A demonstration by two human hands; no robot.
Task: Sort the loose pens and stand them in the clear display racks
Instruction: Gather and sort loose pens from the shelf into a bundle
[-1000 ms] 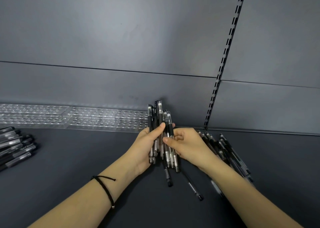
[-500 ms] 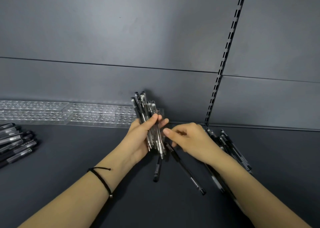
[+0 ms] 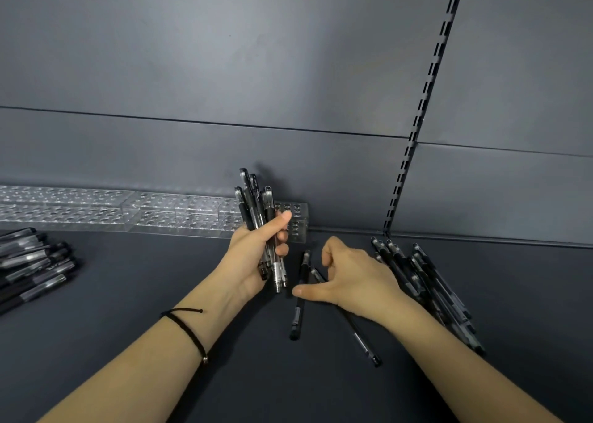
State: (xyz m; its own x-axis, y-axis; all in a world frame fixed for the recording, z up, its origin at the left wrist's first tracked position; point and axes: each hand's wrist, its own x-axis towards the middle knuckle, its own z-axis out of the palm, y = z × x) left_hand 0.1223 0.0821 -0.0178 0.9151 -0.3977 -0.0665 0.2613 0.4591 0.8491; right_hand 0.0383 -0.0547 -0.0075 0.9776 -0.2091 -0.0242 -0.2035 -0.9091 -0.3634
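The left hand (image 3: 253,255) is wrapped tight round a bunch of pens (image 3: 253,198). It holds them upright just in front of the clear racks (image 3: 179,214) at the back of the shelf (image 3: 128,294). The right hand (image 3: 349,275) has its fingers apart and holds nothing. It hovers over two loose pens (image 3: 297,307) lying on the shelf. More pens lie in a right pile (image 3: 426,288) and a left pile (image 3: 29,268). I see no pen standing in the racks. I think this is the gathering step. Next, the right hand should pinch one loose pen and add it to the bunch. One pen has tiny white print, too small to read
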